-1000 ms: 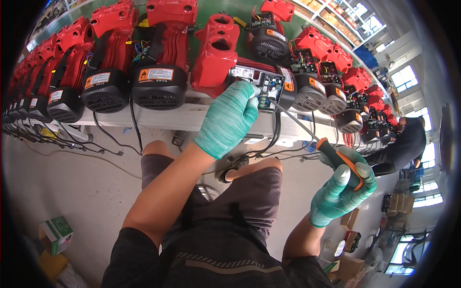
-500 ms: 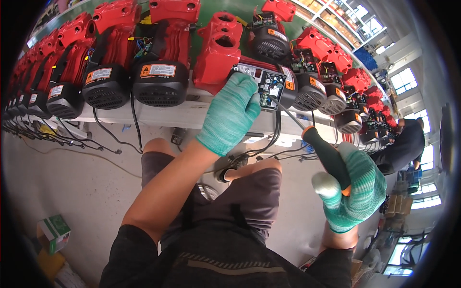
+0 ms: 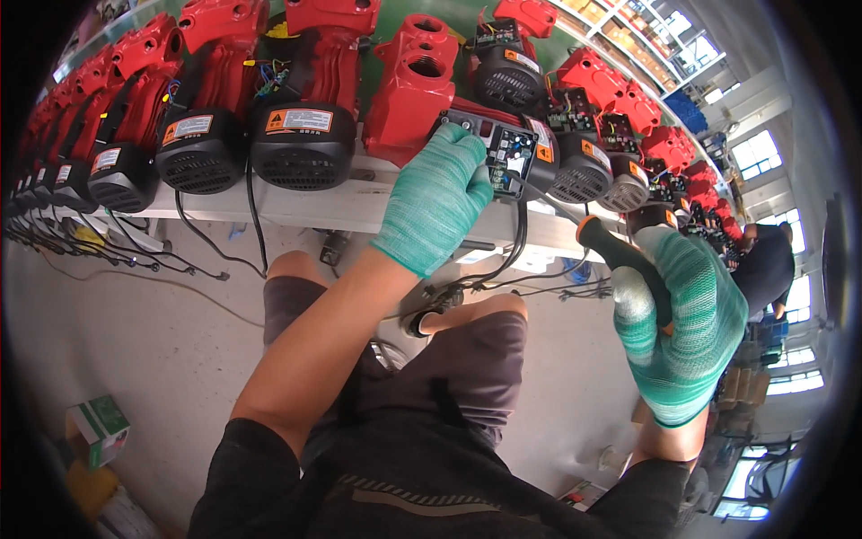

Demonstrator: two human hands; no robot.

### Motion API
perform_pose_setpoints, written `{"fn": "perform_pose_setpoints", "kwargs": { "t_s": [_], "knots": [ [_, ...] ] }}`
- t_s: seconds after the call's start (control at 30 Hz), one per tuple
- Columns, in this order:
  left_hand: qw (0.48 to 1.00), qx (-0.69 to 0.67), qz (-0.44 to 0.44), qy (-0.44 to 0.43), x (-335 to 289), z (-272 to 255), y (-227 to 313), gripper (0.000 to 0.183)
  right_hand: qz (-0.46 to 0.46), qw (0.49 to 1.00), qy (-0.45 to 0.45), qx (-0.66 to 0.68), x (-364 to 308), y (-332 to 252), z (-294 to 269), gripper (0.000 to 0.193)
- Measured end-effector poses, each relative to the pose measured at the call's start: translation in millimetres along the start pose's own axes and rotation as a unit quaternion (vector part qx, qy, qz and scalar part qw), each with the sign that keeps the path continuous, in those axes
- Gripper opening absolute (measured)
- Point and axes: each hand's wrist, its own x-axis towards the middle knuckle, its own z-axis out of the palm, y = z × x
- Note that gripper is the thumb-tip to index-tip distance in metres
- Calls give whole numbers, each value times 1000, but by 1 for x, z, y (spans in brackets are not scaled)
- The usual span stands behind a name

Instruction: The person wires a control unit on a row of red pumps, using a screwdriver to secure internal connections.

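Right hand, in a ribbed green knit glove [image 3: 687, 310]: closed round the dark, orange-trimmed, contoured handle of a slim-shafted screwdriver [image 3: 626, 260]. Left hand, similarly gloved [image 3: 435, 202]: fingers curled over a rectangular grey-and-black control box with exposed circuitry [image 3: 510, 160]; pinching or merely pressing, cannot tell. The box sits beside a glossy red cast housing with round bores [image 3: 411, 94]. The shaft points to the box's lower edge; tip contact unclear. Recommended: brace the box, align the shaft squarely, spare the components.
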Motion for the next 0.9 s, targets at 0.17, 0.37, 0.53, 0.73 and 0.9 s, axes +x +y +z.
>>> {"fn": "perform_pose_setpoints", "kwargs": {
  "t_s": [0.17,0.37,0.53,0.73,0.9],
  "knots": [
    [999,50,1,-5,-1,-1,2,19,-62,997,46,2,3,-1,2,36],
    [989,134,51,22,-2,3,1,16,29,999,-29,19,-13,7,-4,42],
    [983,172,65,28,-2,2,2,12,-49,999,9,3,-11,6,-4,51],
    [982,178,61,16,-2,1,2,9,-14,998,36,40,-17,15,5,37],
    [979,189,70,12,0,2,0,10,-58,997,44,23,-17,15,6,29]
  ]
}}
